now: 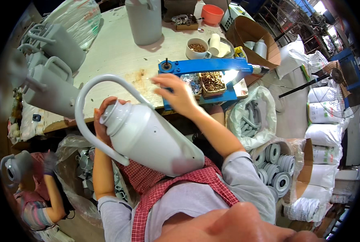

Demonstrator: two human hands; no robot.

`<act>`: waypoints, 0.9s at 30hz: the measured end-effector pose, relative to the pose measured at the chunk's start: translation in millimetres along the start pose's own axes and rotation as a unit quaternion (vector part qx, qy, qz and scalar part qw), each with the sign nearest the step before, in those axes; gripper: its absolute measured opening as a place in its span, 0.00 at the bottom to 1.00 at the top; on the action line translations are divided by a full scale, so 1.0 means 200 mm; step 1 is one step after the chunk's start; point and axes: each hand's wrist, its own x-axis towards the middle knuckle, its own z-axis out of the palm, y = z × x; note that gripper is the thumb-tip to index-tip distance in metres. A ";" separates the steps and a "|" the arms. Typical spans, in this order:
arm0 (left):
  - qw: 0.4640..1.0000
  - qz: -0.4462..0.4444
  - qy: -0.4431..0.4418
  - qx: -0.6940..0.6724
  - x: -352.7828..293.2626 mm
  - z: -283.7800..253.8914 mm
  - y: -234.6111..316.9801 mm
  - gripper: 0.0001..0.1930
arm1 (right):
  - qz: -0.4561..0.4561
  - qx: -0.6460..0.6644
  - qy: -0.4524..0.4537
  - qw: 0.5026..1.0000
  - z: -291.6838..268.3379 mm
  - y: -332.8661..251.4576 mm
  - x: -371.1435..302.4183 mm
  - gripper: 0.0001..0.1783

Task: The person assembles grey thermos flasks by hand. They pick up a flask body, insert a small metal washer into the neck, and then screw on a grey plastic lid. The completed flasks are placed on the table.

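A pale grey thermos jug body (pixel 149 135) lies tilted across my lap, its neck toward the upper left and its base against my red checked apron (pixel 176 183). My left hand (pixel 102 121) is closed round the jug's neck from its far left side. A large curved grey handle (pixel 82 109) arches over the neck. Small dark holes show in the jug's side. My right hand (pixel 176 93) is raised beyond the jug with fingers stretched and apart, holding nothing I can see. It is just in front of a blue riveting machine (pixel 204 65) with a lit lamp.
Finished-looking grey jugs (pixel 52 82) crowd the table's left, and another jug (pixel 144 24) stands farther back. Brass rivets fill a small box (pixel 212 83) under the machine arm. Bags of handles (pixel 250 117) and round parts (pixel 274 161) sit at right. A co-worker (pixel 38 193) works at lower left.
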 end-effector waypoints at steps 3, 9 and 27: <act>0.999 0.025 0.014 0.023 -0.01 -0.01 0.03 0.32 | 0.096 -0.168 0.099 0.976 -0.45 0.31 -0.19 0.10; 0.999 -0.007 0.044 0.013 0.05 0.03 -0.06 0.30 | 0.109 -0.389 0.061 0.913 -0.76 0.75 -0.27 0.12; 0.992 0.051 0.115 0.018 -0.04 -0.12 -0.08 0.31 | 0.019 -0.439 0.012 0.898 -0.66 0.69 -0.26 0.08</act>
